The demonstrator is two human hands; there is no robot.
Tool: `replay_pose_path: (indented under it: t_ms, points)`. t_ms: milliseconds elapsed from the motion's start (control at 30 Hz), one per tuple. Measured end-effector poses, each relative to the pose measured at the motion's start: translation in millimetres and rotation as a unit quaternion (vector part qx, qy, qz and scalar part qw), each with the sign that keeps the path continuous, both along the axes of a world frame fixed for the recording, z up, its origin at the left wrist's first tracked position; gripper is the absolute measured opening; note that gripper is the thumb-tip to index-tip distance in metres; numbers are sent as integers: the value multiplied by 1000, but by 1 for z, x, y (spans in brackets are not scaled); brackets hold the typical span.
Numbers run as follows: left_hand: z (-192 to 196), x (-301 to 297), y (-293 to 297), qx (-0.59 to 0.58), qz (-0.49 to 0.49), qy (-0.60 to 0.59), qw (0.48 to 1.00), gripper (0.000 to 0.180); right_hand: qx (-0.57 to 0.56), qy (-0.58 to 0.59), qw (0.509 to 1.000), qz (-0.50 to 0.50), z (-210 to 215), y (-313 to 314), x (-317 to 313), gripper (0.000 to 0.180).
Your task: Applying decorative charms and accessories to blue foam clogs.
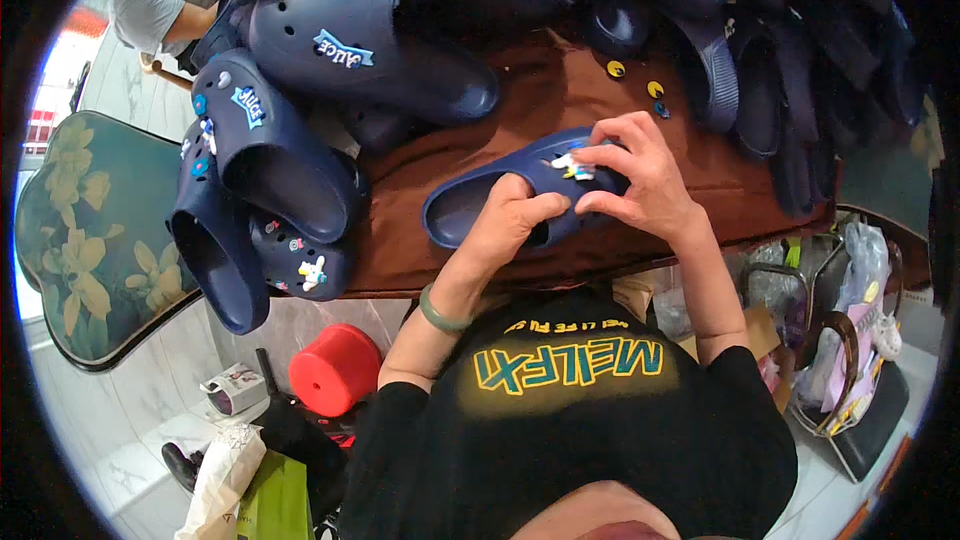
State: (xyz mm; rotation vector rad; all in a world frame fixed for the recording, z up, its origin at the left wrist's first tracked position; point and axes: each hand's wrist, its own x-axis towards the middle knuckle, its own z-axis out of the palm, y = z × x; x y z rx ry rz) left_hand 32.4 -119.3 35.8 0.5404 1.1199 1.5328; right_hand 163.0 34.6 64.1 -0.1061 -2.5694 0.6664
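Observation:
A navy clog [462, 210] lies on the brown cloth in front of me, its toe toward the right. My left hand [508, 220] grips it at the opening, fingers reaching inside and thumb on the upper. On top of the upper sits a small white-and-blue figure charm [573, 168]. My right hand [645, 180] curls over the toe with bent fingers against the charm; its thumb rests lower on the upper. What the left fingertips touch inside the clog is hidden. A few small yellow charms [616, 69] lie on the cloth beyond the right hand.
Navy clogs with charms [290, 180] are piled at the left, and more dark clogs [750, 50] at the far right. Brown cloth [720, 205] covers the table. A red stool [335, 370], a floral chair back [95, 240] and a bag-filled basket [845, 370] stand around it.

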Motion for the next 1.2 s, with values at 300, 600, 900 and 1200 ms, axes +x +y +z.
replay_pose_path:
  t_ms: [300, 600, 900, 1200]
  points:
    - [0, -21, 14, -9, -69, -23, 997, 32, 14, -48, 998, -27, -5, 9, 2, 17]
    - [-7, -36, 26, -56, -118, 57, 990, 12, -220, -3, 975, 42, -19, 30, -19, 24]
    - [-15, -35, 28, -83, -121, 50, 988, 17, -73, -89, 989, 98, -20, 45, -14, 23]
    - [-14, -34, 29, -86, -112, 41, 989, 15, 97, -72, 986, 111, -23, 48, -11, 27]
